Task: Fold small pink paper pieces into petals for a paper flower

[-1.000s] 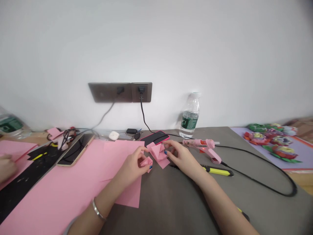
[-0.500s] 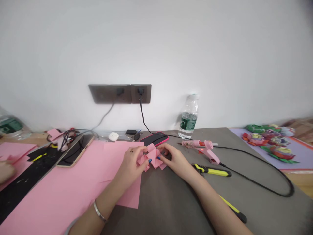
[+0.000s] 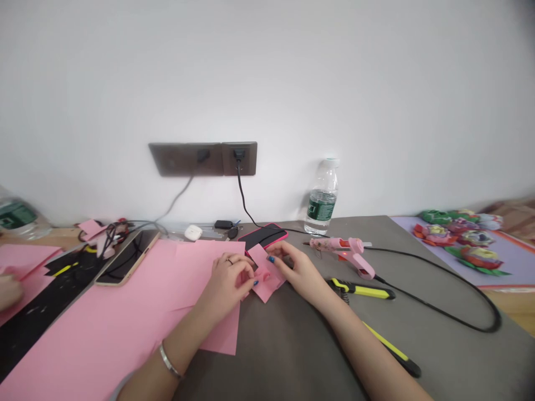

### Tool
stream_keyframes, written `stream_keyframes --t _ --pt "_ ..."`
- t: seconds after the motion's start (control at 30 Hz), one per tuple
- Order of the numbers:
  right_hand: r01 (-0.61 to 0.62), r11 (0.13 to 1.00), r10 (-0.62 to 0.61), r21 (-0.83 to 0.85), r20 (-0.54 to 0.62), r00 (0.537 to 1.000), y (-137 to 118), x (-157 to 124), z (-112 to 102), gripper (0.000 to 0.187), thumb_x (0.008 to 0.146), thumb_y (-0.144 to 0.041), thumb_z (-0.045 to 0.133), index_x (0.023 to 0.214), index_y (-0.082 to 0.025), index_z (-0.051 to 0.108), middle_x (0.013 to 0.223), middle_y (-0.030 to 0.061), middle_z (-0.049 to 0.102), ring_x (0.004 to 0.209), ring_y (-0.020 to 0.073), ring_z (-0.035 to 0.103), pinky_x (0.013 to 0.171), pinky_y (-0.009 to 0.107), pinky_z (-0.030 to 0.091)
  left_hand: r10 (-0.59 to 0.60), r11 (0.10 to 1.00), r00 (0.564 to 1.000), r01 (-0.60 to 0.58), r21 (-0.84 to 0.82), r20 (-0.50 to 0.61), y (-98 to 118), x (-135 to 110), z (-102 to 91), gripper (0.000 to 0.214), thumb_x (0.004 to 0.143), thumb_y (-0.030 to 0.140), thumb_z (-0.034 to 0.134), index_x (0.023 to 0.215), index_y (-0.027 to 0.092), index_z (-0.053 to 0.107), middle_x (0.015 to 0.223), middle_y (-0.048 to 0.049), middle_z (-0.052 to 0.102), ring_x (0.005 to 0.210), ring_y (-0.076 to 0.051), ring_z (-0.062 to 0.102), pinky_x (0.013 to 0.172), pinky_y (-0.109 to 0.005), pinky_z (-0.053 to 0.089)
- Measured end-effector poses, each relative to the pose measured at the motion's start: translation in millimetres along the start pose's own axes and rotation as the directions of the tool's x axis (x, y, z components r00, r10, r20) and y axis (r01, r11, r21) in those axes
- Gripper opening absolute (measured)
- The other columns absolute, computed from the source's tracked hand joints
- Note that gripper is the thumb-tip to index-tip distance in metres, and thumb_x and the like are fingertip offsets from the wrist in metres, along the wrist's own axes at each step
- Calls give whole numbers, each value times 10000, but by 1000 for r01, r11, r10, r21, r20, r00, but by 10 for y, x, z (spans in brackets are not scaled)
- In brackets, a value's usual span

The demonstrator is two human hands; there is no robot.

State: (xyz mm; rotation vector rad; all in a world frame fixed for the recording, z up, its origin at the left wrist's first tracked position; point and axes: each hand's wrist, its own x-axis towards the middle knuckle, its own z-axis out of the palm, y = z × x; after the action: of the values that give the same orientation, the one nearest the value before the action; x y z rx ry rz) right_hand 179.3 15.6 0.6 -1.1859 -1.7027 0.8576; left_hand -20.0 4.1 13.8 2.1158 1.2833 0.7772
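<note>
Finding the folded pink paper point(image 3: 264, 289) over the grey table point(image 3: 292, 351), between the left hand point(image 3: 225, 278) and the right hand point(image 3: 298, 273). Noting the right grip clamped on the upper right part of the folded pink paper, with the thumb laid on the near face and the lower corner projecting clear of the fingers. Noting the left grip at the left edge of the same paper, with thumb and forefinger curled close to each other; unable to tell whether closed on any part of it. Recording pink sheets point(image 3: 223, 337) beneath the left forearm point(image 3: 190, 328), and a red-edged phone point(image 3: 270, 236) just beyond the folded pink paper. Locating a pink glue gun point(image 3: 340, 245) to the right of the right hand, apart from it, with a clear bottle point(image 3: 321, 206) standing upright farther back. Logging yellow-handled pliers point(image 3: 371, 291) beside the right forearm point(image 3: 346, 326), partly hidden by it.
</note>
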Motion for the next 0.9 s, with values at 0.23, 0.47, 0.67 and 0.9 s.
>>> stream_keyframes --t 0.23,0.47,0.67,0.9 --pt "39 958 -59 283 64 996 -165 -33 -17 359 827 -506 639 1030 -213 598 997 73 667 925 228 620 810 328 483 -174 898 979 112 -426 -108 117 -59 -55 157 859 303 572 758 208 497 722 22 593 536 -116 566 635 -282 463" --pt "-61 979 45 195 86 995 -234 -63 107 393 818 -528 634 639 -194 532 560 -36 464 525 114 411 493 241 318 -163 763 986 144 -631 27 101 -57 -7 323 799 372 676 1020 223 494 783 23 585 554 -93 524 516 -207 439" --pt "-66 978 42 198 124 991 -263 -79 93 335 837 -495 634 703 -191 590 634 -19 535 567 123 454 525 248 342 -169 776 981 192 -601 95 97 -48 -26 272 851 436 594 778 177 553 717 18 527 529 -95 522 486 -213 450" --pt "8 983 -13 184 28 1000 -260 -111 155 167 903 -357 577 1004 -223 585 913 32 619 630 130 519 528 239 392 -191 812 982 166 -560 15 122 -68 -10 271 881 428 559 762 193 496 640 39 538 502 -99 560 483 -199 428"
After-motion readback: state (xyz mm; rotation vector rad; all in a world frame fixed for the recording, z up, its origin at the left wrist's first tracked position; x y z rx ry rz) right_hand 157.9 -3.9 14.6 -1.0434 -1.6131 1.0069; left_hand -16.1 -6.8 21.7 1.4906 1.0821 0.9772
